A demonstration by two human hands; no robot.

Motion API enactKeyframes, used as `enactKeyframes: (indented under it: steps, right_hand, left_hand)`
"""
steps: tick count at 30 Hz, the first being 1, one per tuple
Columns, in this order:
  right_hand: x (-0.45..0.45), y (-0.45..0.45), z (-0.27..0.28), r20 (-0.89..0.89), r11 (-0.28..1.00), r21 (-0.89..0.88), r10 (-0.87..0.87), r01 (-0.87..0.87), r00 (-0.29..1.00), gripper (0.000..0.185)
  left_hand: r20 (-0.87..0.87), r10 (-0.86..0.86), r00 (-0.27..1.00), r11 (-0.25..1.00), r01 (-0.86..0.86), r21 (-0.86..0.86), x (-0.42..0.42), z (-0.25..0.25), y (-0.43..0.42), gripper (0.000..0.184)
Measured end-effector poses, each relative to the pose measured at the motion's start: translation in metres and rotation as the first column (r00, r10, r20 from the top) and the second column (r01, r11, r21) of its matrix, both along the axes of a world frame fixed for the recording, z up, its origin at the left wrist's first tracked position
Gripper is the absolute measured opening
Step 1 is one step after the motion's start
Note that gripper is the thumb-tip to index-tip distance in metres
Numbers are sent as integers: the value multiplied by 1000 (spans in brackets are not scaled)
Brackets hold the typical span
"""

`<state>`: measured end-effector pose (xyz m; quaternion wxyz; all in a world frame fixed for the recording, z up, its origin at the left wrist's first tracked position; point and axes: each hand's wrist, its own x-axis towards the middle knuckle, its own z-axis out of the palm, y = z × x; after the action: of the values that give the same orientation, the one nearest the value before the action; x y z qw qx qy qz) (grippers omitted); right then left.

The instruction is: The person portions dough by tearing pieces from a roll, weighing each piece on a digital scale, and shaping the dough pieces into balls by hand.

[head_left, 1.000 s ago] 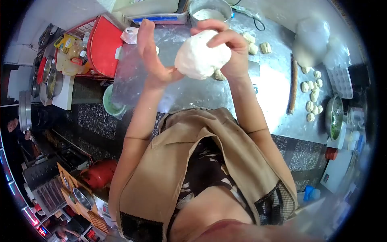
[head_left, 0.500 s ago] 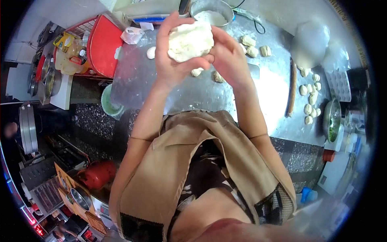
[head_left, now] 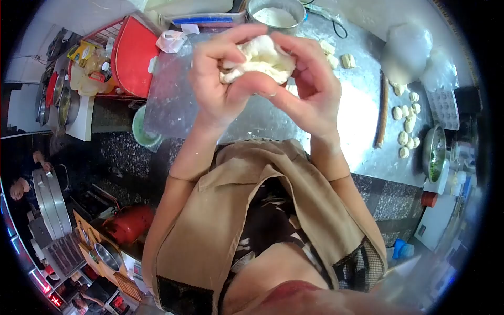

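A soft white piece of dough (head_left: 265,58) is held up over the metal table, its edge gathered and folded inward. My left hand (head_left: 215,79) curls round its left side, with the thumb pressed along the near edge. From the right, my right hand (head_left: 315,86) grips the dough, its thumb meeting the left one at the front. What lies inside the folds is hidden. Cut dough pieces (head_left: 348,61) lie on the table beyond my right hand. More small dough pieces (head_left: 409,124) cluster farther right, beside a wooden rolling pin (head_left: 382,113).
A metal bowl (head_left: 300,23) of flour stands at the table's back. Right of the table's dough is a metal bowl (head_left: 441,136) with chopped greens. A red lid (head_left: 135,60) and green bucket (head_left: 140,131) are at left. A person's hand (head_left: 47,166) touches round metal steamers (head_left: 48,197).
The dough has gone from a flat, open round to a folded, gathered shape. Both hands have closed in on it. At far left, a person and the metal steamers have moved into fuller view.
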<state>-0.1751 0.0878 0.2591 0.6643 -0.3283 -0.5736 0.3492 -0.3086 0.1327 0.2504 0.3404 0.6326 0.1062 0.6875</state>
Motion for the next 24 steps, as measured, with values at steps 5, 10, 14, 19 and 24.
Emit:
enactKeyframes:
  steps: [5, 10, 14, 19, 24]
  right_hand:
    - [18, -3, 5, 271, 981, 150, 75, -119, 960, 35]
    - [24, -3, 8, 354, 975, 133, 122, -180, 927, 35]
    - [25, -5, 11, 3, 945, -48, 324, -323, 946, 33]
    - [23, 4, 3, 162, 973, 52, 216, -226, 963, 16]
    - [24, 14, 1, 384, 988, -140, 122, -73, 915, 18]
  left_hand:
    - [-48, -64, 997, 998, 63, -15, -10, 5, -5, 74]
    - [-311, -81, 947, 993, 51, -104, -9, -4, -9, 84]
    - [-200, -154, 968, 956, 94, -279, -3, 3, -12, 87]
    - [-392, -227, 891, 971, 180, -155, -1, 10, -6, 80]
    - [-337, -333, 881, 918, 222, -328, 6, -6, -9, 61]
